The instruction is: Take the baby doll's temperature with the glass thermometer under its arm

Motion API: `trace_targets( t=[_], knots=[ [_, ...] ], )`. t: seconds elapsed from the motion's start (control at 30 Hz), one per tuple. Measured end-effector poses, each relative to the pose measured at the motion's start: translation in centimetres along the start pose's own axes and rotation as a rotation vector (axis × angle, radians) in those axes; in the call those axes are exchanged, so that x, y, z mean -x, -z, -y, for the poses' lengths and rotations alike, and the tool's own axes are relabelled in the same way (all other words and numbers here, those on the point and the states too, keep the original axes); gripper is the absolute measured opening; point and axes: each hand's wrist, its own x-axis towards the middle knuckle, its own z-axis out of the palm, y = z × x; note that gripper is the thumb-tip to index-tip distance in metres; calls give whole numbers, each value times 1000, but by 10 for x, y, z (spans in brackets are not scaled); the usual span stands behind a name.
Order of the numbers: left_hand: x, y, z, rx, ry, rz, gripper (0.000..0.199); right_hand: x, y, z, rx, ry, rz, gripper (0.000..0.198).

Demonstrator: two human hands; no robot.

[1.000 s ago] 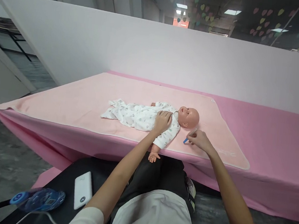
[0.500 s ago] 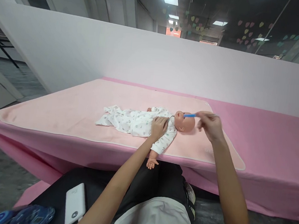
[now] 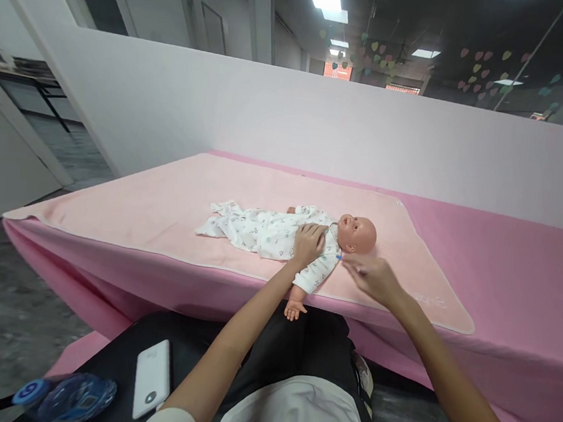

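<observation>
A baby doll (image 3: pixel 279 234) in a white patterned suit lies on its back, its bald head (image 3: pixel 362 235) to the right. My left hand (image 3: pixel 309 243) rests on the doll's chest, fingers laid over the cloth. My right hand (image 3: pixel 372 278) is closed in a pinch just below the head, on the near side. From its fingertips pokes the blue tip of a thin stick (image 3: pixel 339 257), close to the doll's shoulder; the fingers hide most of it. The doll's near arm hangs over the table edge, its hand (image 3: pixel 295 310) palm up.
A peach mat (image 3: pixel 151 204) covers part of the pink tablecloth (image 3: pixel 520 283). Behind it stands a low white wall (image 3: pixel 369 140). On a black seat at lower left lie a white power bank (image 3: pixel 153 379) and a blue-capped plastic bottle (image 3: pixel 75 397).
My right hand has brought the blue stick from over the doll's face down to beside its neck and shoulder. My left hand stays on the chest. The view has shifted slightly.
</observation>
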Motion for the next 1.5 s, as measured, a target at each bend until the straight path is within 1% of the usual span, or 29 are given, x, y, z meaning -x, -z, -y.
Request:
trace_targets(
  t=[0.07, 0.13, 0.17, 0.23, 0.27, 0.33, 0.37, 0.4, 0.43, 0.5, 0.57, 0.63, 0.7, 0.8, 0.87, 1.03, 1.2, 1.23, 1.27, 1.37, 1.43, 1.47, 1.5],
  knots=[
    [0, 1, -1, 4, -2, -7, 26, 1, 1, -3, -202, -46, -68, 19],
    [0, 2, -2, 7, 1, -11, 25, 0, 1, -8, -358, -143, -68, 28],
    [0, 2, -2, 6, 3, -11, 25, -2, 1, -10, -384, -183, -24, 30],
    [0, 3, -3, 2, 9, -8, 25, -6, 1, -15, -385, -216, 78, 27],
    [0, 3, -3, -1, 12, -4, 25, -8, 2, -17, -379, -219, 86, 24],
    [-1, 3, -3, -7, 18, 6, 26, -12, 4, -20, -400, -214, 7, 18],
    [-1, 2, -3, -11, 20, 9, 27, -13, 3, -22, -414, -208, -37, 20],
    [-2, 1, -3, -19, 25, 4, 28, -12, 2, -24, -408, -190, -47, 24],
    [-3, 0, -3, -30, 36, -7, 30, -10, -2, -27, -382, -160, -20, 29],
    [-4, -3, -2, -57, 70, -40, 31, 0, -14, -36, -289, -89, 119, 32],
    [-6, -6, -1, -76, 103, -60, 27, 13, -28, -49, -133, -13, 239, 25],
    [-6, -7, -1, -71, 107, -58, 23, 24, -38, -67, 41, 43, 291, 18],
    [-6, -6, -1, -44, 97, -61, 21, 32, -42, -86, 206, 79, 370, 24],
    [-4, -4, -2, -5, 88, -74, 18, 36, -37, -110, 298, 91, 486, 28],
    [-3, -3, -2, -1, 90, -78, 16, 35, -31, -120, 321, 101, 495, 29],
    [-1, -5, 0, 1, 66, -92, 15, 32, -20, -133, 340, 162, 467, 32],
    [-1, -4, 1, 30, 33, -145, 12, 35, -11, -153, 393, 255, 530, 40],
    [-1, -4, 1, 32, 30, -160, 12, 35, -10, -156, 401, 280, 514, 41],
    [-2, -3, 1, 32, 28, -172, 11, 34, -10, -158, 409, 301, 469, 40],
    [-2, -2, 0, 27, 31, -192, 11, 22, -23, -148, 392, 348, 247, 38],
    [-2, -2, -1, 29, 35, -201, 12, 5, -44, -131, 325, 382, 116, 39],
    [-2, -2, -1, 32, 41, -209, 11, -5, -58, -121, 279, 409, 70, 39],
    [-2, -2, 0, 38, 48, -220, 11, -16, -74, -111, 234, 405, 11, 38]
  ],
)
